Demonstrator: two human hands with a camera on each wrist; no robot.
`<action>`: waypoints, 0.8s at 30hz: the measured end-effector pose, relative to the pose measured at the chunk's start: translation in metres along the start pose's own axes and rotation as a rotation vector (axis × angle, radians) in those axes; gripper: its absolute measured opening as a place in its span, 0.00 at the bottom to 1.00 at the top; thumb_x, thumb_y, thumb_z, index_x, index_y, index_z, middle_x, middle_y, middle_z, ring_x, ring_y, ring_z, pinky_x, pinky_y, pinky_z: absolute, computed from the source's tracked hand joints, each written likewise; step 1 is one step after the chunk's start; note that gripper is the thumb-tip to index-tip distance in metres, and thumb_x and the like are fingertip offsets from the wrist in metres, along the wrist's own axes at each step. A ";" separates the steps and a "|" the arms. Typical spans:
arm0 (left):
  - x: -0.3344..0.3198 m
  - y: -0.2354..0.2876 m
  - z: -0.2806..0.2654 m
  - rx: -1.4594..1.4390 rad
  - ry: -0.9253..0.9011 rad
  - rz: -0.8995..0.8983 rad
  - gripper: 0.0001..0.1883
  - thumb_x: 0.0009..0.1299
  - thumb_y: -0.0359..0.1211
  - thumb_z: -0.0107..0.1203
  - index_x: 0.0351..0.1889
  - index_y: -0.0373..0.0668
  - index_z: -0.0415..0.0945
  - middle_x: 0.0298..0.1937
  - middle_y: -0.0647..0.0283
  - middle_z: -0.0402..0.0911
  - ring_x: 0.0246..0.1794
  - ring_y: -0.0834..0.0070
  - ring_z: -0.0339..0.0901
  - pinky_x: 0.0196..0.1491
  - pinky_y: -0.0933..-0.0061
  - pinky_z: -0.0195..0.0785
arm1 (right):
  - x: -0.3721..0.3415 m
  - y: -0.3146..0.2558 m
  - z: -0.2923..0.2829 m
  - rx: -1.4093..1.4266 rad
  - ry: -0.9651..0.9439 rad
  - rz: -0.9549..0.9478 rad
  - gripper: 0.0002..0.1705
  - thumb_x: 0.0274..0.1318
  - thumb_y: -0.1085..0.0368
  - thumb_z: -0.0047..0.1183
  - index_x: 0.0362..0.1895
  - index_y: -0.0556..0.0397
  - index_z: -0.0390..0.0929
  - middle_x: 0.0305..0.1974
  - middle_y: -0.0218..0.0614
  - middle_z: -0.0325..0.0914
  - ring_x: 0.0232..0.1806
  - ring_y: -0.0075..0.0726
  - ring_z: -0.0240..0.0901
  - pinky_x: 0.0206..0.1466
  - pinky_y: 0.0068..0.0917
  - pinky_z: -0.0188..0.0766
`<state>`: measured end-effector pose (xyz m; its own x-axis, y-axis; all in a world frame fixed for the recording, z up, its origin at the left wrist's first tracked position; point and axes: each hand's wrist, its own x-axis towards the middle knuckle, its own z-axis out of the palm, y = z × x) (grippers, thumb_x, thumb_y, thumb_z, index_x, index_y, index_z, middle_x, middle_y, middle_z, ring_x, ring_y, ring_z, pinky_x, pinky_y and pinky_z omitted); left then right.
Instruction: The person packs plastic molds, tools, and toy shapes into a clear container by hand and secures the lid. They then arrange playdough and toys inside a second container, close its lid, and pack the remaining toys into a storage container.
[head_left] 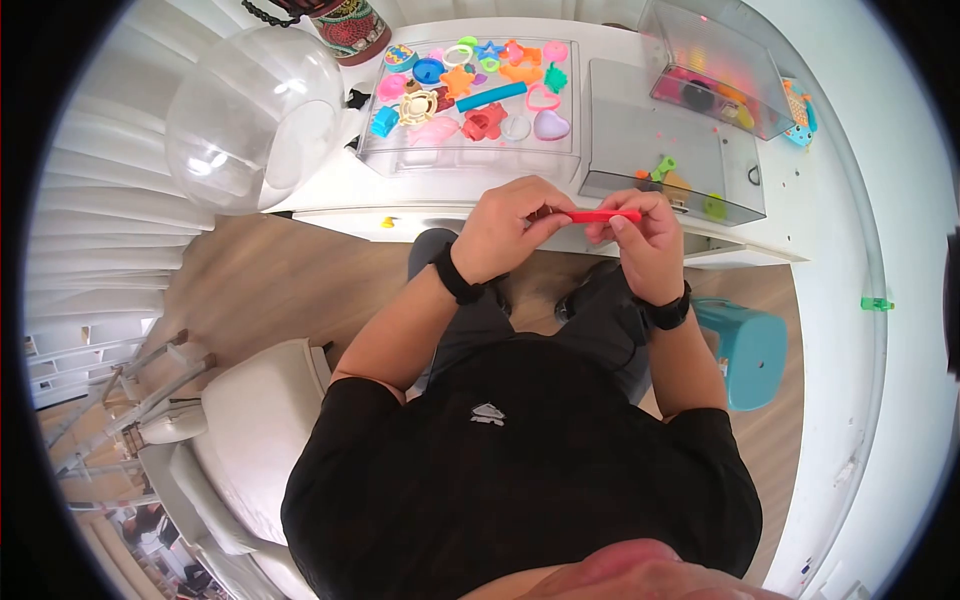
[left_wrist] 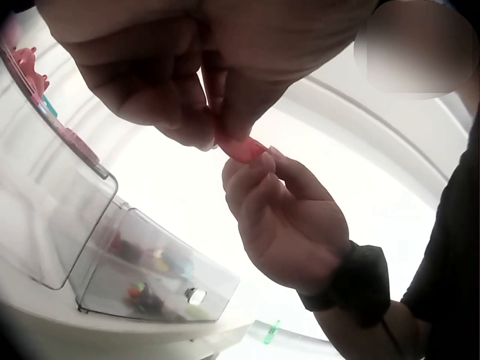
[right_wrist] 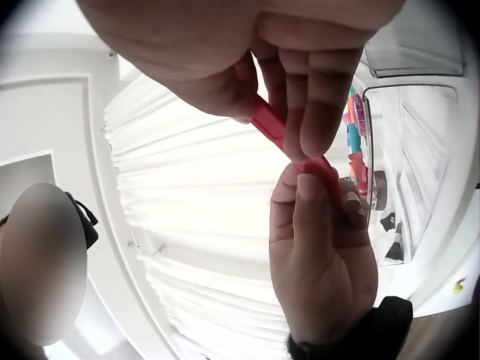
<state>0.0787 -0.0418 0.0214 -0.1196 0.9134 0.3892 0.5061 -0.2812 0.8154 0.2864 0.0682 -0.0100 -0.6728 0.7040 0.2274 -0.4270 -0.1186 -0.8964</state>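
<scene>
A slim red object is stretched between the two hands, just in front of the white table's edge. The left hand pinches one end between thumb and fingers, and the right hand grips the other end. In the left wrist view the red piece shows only as a short part between the fingertips. From the right wrist camera, more of the red length is visible, partly covered by the fingers of both hands. What the object is, I cannot tell.
Behind the hands, a clear tray holds many colourful toy pieces. Right of it lies a clear box with small items at its front. A transparent globe stands left, a teal stool at the right.
</scene>
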 end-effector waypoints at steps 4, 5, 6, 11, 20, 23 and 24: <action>0.009 -0.005 -0.011 0.036 0.033 0.022 0.05 0.70 0.25 0.66 0.43 0.40 0.85 0.37 0.58 0.84 0.34 0.66 0.83 0.38 0.68 0.76 | -0.003 -0.002 0.007 -0.025 0.003 0.009 0.11 0.71 0.76 0.54 0.54 0.59 0.72 0.55 0.45 0.79 0.48 0.37 0.85 0.53 0.35 0.83; 0.014 -0.008 -0.017 0.064 0.093 0.016 0.06 0.70 0.24 0.66 0.44 0.40 0.85 0.38 0.58 0.85 0.34 0.66 0.83 0.38 0.69 0.77 | -0.004 -0.003 0.008 -0.033 0.031 0.028 0.12 0.71 0.76 0.54 0.56 0.59 0.72 0.55 0.44 0.79 0.48 0.35 0.85 0.54 0.34 0.82; 0.019 -0.011 -0.025 0.090 0.153 0.010 0.06 0.70 0.23 0.66 0.44 0.40 0.85 0.39 0.59 0.85 0.34 0.67 0.84 0.39 0.70 0.77 | -0.006 -0.002 0.006 -0.033 0.034 0.028 0.12 0.71 0.76 0.54 0.56 0.59 0.72 0.55 0.44 0.79 0.48 0.35 0.85 0.54 0.34 0.82; 0.055 -0.044 -0.073 0.149 0.315 -0.139 0.07 0.70 0.26 0.66 0.45 0.40 0.86 0.38 0.58 0.87 0.34 0.68 0.85 0.38 0.70 0.78 | -0.020 0.008 -0.016 -0.213 -0.003 0.204 0.07 0.73 0.72 0.54 0.51 0.57 0.77 0.45 0.34 0.83 0.43 0.26 0.82 0.52 0.25 0.79; 0.112 -0.086 -0.118 0.616 0.173 -0.071 0.09 0.73 0.35 0.65 0.47 0.43 0.87 0.37 0.62 0.90 0.30 0.71 0.85 0.37 0.70 0.78 | -0.046 0.021 -0.024 -0.267 0.026 0.346 0.05 0.73 0.70 0.56 0.48 0.57 0.78 0.38 0.29 0.82 0.40 0.22 0.81 0.48 0.22 0.77; 0.123 -0.088 -0.116 0.648 0.091 -0.142 0.08 0.72 0.36 0.64 0.45 0.46 0.88 0.36 0.61 0.90 0.34 0.65 0.86 0.42 0.65 0.79 | -0.051 0.022 -0.028 -0.263 0.037 0.366 0.05 0.73 0.70 0.56 0.48 0.57 0.78 0.38 0.30 0.83 0.40 0.22 0.81 0.48 0.22 0.78; 0.127 -0.089 -0.116 0.647 0.047 -0.191 0.08 0.71 0.36 0.64 0.44 0.47 0.88 0.34 0.60 0.90 0.36 0.60 0.87 0.44 0.61 0.79 | -0.053 0.023 -0.030 -0.262 0.039 0.364 0.05 0.73 0.70 0.56 0.48 0.57 0.78 0.38 0.30 0.83 0.40 0.22 0.81 0.48 0.22 0.78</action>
<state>-0.0809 0.0648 0.0475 -0.2873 0.9115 0.2942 0.8802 0.1301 0.4565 0.3299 0.0488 -0.0543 -0.7253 0.6758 -0.1311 0.0045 -0.1858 -0.9826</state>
